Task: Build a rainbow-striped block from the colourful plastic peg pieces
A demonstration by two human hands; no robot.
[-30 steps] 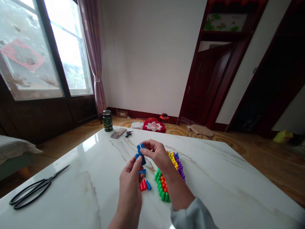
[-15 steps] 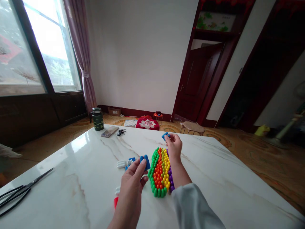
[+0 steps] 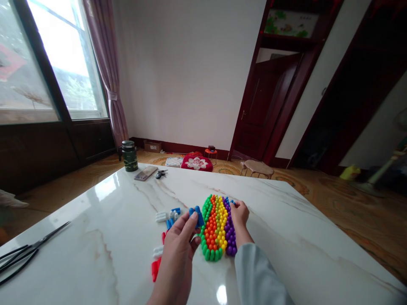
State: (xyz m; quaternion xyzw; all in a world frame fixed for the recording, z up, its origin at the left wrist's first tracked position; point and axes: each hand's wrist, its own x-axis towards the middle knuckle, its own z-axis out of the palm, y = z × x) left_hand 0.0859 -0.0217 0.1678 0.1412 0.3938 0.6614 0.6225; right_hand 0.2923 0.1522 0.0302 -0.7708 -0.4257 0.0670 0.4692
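Observation:
A panel of rounded plastic beads [image 3: 220,224], in bands of green, orange, yellow and purple, lies on the white marbled table [image 3: 302,245]. My left hand [image 3: 179,245] pinches some blue capsule-shaped beads [image 3: 199,217] between thumb and fingers, just left of the panel. At the panel's far right corner, my right hand [image 3: 241,215] has its fingers closed on a small blue bead piece [image 3: 232,202], against the purple band. Fingers partly hide this piece. Left of the panel lie loose blue pieces [image 3: 169,223], white pieces [image 3: 161,217] and red pieces [image 3: 155,269], some behind my left hand.
Black-handled scissors [image 3: 34,248] lie at the table's left. Toward the far left corner are a camouflage flask [image 3: 129,156], a phone [image 3: 146,173] and keys [image 3: 161,174]. Beyond the table stand a round stool [image 3: 257,167] and a red cushion [image 3: 196,163].
My right hand has come down and nearer, from beyond the panel to its far right corner, with the blue piece. My left hand has barely shifted, still pinching its blue beads.

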